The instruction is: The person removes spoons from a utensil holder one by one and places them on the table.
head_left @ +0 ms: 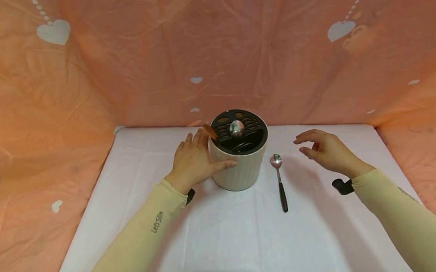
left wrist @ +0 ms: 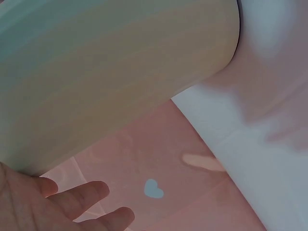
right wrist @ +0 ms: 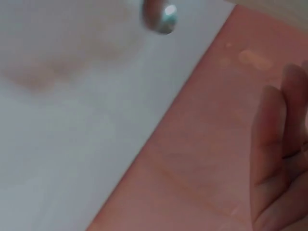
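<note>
A pale ribbed utensil holder (head_left: 237,173) with a black slotted top stands near the back of the table. A metal spoon (head_left: 237,128) and a brown, wood-coloured utensil (head_left: 210,132) stick up from its top. My left hand (head_left: 194,159) rests against the holder's left side, thumb across the front and fingers extended; the left wrist view shows the fingers fairly straight beside its wall (left wrist: 120,72). To the right of the holder lies a black-handled spoon (head_left: 283,195), bowl toward the back. Above the table, right of that spoon, my right hand (head_left: 330,152) hovers holding nothing, fingers loosely bent.
A white cloth (head_left: 220,248) covers the table. Orange-pink sheets (head_left: 234,56) with white hearts hang behind it and along both sides, the back one close behind the holder.
</note>
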A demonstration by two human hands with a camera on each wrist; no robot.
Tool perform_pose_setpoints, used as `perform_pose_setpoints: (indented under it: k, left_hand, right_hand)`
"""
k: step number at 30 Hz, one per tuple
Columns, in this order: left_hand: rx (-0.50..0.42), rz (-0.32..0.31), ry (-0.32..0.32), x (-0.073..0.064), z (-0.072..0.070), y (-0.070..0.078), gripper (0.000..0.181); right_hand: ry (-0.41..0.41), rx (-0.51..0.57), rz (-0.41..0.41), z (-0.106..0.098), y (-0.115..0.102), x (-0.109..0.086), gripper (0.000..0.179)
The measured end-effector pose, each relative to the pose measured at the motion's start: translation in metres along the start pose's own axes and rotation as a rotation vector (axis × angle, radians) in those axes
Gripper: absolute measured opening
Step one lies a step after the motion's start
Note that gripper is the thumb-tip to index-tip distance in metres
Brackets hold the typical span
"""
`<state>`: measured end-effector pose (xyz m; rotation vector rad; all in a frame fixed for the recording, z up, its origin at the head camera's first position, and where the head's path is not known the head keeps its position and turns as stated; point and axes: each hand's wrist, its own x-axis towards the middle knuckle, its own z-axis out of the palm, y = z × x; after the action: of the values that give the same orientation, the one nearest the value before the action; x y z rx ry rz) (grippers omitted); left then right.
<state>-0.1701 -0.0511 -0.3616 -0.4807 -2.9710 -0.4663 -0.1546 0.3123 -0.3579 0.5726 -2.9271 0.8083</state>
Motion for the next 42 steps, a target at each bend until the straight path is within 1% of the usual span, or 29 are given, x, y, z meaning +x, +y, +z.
perform_pose_setpoints:
  k: [2, 9, 13, 18, 22, 27, 33, 36, 42]
  left_hand:
    - [-0.001, 0.004, 0.004, 0.0, -0.001, 0.0, 0.122]
    - [0.007, 0.002, 0.028, -0.002, -0.003, -0.002, 0.12]
    - [0.013, 0.009, 0.034, -0.002, -0.002, -0.002, 0.12]
    - [0.014, 0.015, 0.031, -0.003, -0.002, -0.002, 0.12]
    - [0.01, 0.015, 0.025, -0.004, -0.003, -0.001, 0.119]
    - [0.0, 0.008, 0.022, -0.004, -0.003, 0.001, 0.119]
    - [0.006, 0.006, 0.017, -0.003, -0.002, 0.001, 0.121]
    - [0.01, 0.003, 0.006, -0.003, -0.002, 0.0, 0.122]
    - [0.01, -0.001, -0.009, -0.001, -0.002, 0.0, 0.122]
  right_hand:
    - [0.02, 0.001, -0.033, -0.001, -0.006, 0.0, 0.024]
    - [0.07, -0.017, -0.199, -0.008, -0.03, 0.008, 0.025]
    - [0.087, -0.001, -0.263, -0.013, -0.046, 0.013, 0.025]
    - [0.084, 0.028, -0.321, -0.016, -0.063, 0.021, 0.026]
    - [0.073, 0.034, -0.349, -0.017, -0.074, 0.028, 0.027]
    - [0.06, 0.048, -0.362, -0.016, -0.083, 0.035, 0.027]
    - [0.055, 0.076, -0.401, -0.011, -0.09, 0.042, 0.025]
    - [0.038, 0.083, -0.4, -0.008, -0.094, 0.045, 0.022]
    - [-0.003, 0.06, -0.413, -0.003, -0.097, 0.053, 0.019]
